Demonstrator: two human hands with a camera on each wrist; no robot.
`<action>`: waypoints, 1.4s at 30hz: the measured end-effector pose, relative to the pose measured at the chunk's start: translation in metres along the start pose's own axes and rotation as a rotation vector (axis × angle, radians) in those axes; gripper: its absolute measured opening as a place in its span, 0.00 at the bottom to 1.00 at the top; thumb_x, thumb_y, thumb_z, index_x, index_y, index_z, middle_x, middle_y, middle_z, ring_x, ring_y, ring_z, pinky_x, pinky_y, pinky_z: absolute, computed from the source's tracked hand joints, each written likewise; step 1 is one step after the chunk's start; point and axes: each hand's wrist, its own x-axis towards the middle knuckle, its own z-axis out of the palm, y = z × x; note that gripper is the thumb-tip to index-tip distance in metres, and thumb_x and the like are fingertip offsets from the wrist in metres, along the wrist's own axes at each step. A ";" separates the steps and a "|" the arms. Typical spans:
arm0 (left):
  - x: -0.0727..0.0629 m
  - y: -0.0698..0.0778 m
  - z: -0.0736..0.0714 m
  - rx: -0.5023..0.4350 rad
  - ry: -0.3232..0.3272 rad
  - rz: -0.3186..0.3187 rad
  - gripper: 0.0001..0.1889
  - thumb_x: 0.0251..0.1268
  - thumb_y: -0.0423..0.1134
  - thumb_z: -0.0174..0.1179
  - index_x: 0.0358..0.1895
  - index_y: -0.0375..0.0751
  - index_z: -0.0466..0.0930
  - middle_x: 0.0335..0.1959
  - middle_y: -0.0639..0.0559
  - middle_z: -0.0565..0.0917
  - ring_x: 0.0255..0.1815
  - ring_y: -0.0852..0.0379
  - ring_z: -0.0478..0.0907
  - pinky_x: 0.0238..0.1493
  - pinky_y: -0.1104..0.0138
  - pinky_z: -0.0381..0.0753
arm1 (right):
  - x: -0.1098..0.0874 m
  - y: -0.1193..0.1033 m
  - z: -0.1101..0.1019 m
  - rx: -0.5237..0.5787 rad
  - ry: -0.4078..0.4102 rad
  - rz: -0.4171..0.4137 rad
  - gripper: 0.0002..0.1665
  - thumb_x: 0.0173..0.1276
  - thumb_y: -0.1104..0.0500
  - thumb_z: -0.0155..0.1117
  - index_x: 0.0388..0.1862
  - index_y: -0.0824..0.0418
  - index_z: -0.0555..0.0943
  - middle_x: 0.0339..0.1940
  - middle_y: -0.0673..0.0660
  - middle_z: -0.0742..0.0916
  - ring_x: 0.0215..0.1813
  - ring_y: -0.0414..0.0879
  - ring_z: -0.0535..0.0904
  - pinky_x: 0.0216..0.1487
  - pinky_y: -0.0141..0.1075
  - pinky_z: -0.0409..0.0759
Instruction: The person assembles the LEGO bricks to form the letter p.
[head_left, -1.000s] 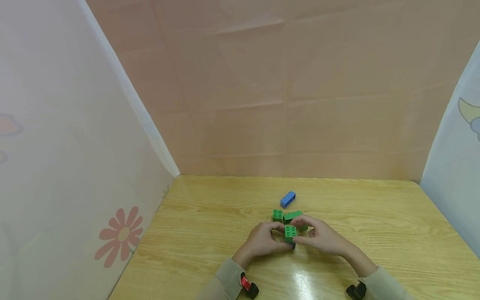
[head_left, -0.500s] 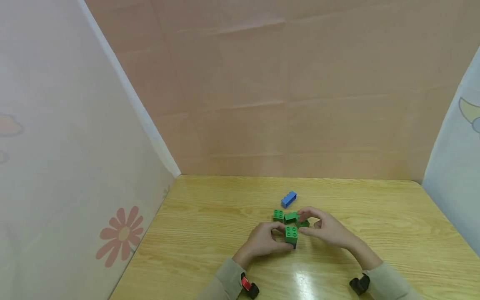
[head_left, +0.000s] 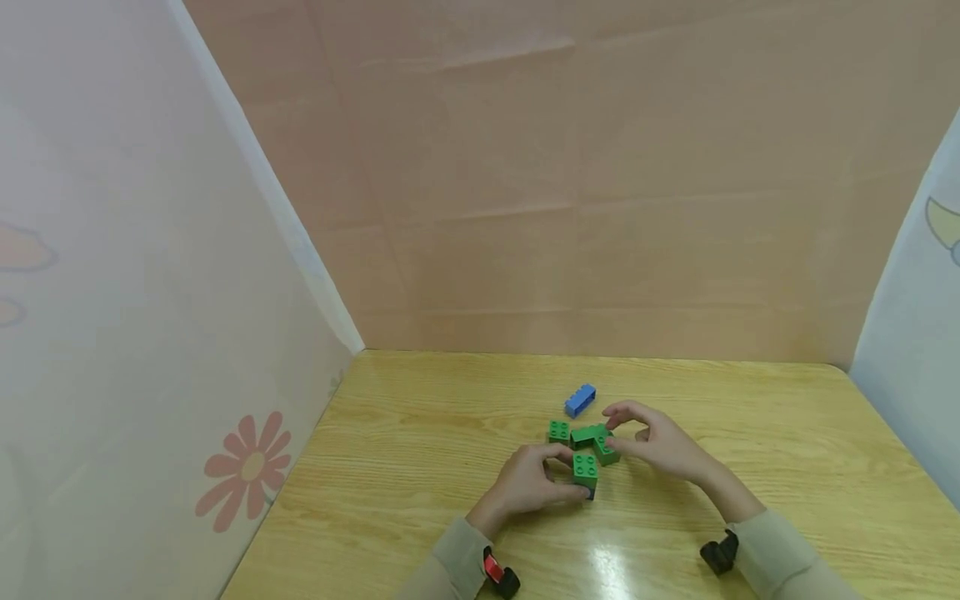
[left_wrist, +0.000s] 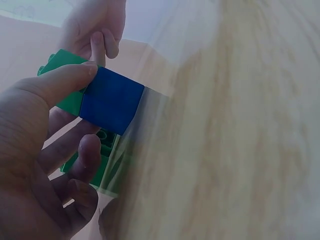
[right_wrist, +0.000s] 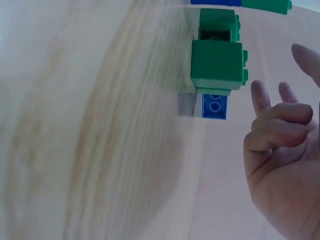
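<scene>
Left hand (head_left: 528, 481), lower centre of frame: grips stack (head_left: 585, 471), green atop blue. Right hand (head_left: 666, 446), right of it: released, near green brick (head_left: 607, 454). Blue brick (head_left: 581, 401): higher up.

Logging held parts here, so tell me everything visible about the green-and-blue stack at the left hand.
The stack is two bricks, apparently smooth plastic: a green brick above, four studs showing on top, and a plain-faced blue brick below, edges aligned. It appears to stand upright on the table, in front of the loose green bricks. The left hand grips it, thumb tip near the seam; where the other fingers meet it is partly hidden.
</scene>
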 end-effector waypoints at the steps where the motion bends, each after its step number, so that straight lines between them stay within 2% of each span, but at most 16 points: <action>1: 0.000 0.000 0.000 0.001 0.002 -0.002 0.19 0.55 0.50 0.81 0.49 0.58 0.89 0.44 0.71 0.85 0.21 0.67 0.74 0.23 0.72 0.74 | 0.001 0.001 -0.001 -0.005 0.004 0.002 0.27 0.76 0.58 0.68 0.68 0.68 0.74 0.57 0.66 0.82 0.37 0.47 0.82 0.31 0.36 0.78; 5: 0.000 -0.001 0.001 0.007 0.011 -0.010 0.19 0.54 0.50 0.81 0.49 0.58 0.90 0.43 0.72 0.85 0.24 0.67 0.75 0.26 0.71 0.75 | 0.006 0.007 -0.002 -0.024 0.025 0.012 0.27 0.76 0.57 0.68 0.68 0.67 0.74 0.56 0.64 0.83 0.54 0.56 0.81 0.39 0.37 0.81; 9: 0.000 -0.001 0.002 0.005 0.014 -0.011 0.19 0.54 0.50 0.82 0.50 0.58 0.90 0.43 0.72 0.85 0.29 0.67 0.78 0.30 0.70 0.78 | 0.011 0.012 -0.004 -0.042 0.040 0.031 0.28 0.76 0.55 0.69 0.68 0.66 0.75 0.56 0.64 0.84 0.57 0.60 0.79 0.44 0.41 0.81; 14: 0.001 0.001 0.003 0.008 0.014 -0.009 0.19 0.54 0.50 0.81 0.50 0.58 0.90 0.43 0.72 0.85 0.29 0.68 0.79 0.30 0.70 0.78 | 0.016 0.018 -0.005 -0.067 0.036 0.052 0.28 0.76 0.53 0.69 0.67 0.66 0.75 0.55 0.64 0.84 0.60 0.60 0.78 0.51 0.50 0.79; 22: 0.001 0.001 0.001 0.008 0.015 0.006 0.19 0.54 0.50 0.81 0.50 0.57 0.91 0.43 0.72 0.85 0.25 0.68 0.77 0.26 0.71 0.76 | 0.024 0.026 -0.002 -0.076 0.011 0.080 0.27 0.74 0.52 0.71 0.65 0.64 0.77 0.56 0.64 0.83 0.60 0.60 0.78 0.52 0.52 0.80; 31: 0.001 -0.001 0.000 0.003 0.017 0.016 0.19 0.54 0.50 0.81 0.51 0.57 0.90 0.42 0.73 0.85 0.21 0.68 0.74 0.22 0.72 0.72 | 0.030 0.023 0.005 -0.136 -0.051 0.124 0.27 0.72 0.47 0.71 0.63 0.60 0.80 0.61 0.58 0.82 0.65 0.61 0.75 0.57 0.63 0.76; 36: 0.001 -0.003 0.000 0.005 0.018 0.014 0.19 0.54 0.50 0.81 0.50 0.58 0.90 0.43 0.73 0.85 0.23 0.67 0.74 0.23 0.71 0.73 | 0.032 0.024 0.010 -0.156 -0.064 0.150 0.27 0.72 0.45 0.72 0.61 0.59 0.82 0.61 0.58 0.83 0.66 0.63 0.74 0.60 0.65 0.74; 42: 0.001 -0.005 0.000 0.004 0.020 0.002 0.19 0.54 0.51 0.81 0.51 0.59 0.90 0.43 0.73 0.85 0.22 0.67 0.73 0.23 0.71 0.72 | 0.037 0.023 0.014 -0.164 -0.067 0.172 0.22 0.72 0.46 0.72 0.57 0.57 0.84 0.58 0.56 0.85 0.65 0.62 0.76 0.59 0.64 0.74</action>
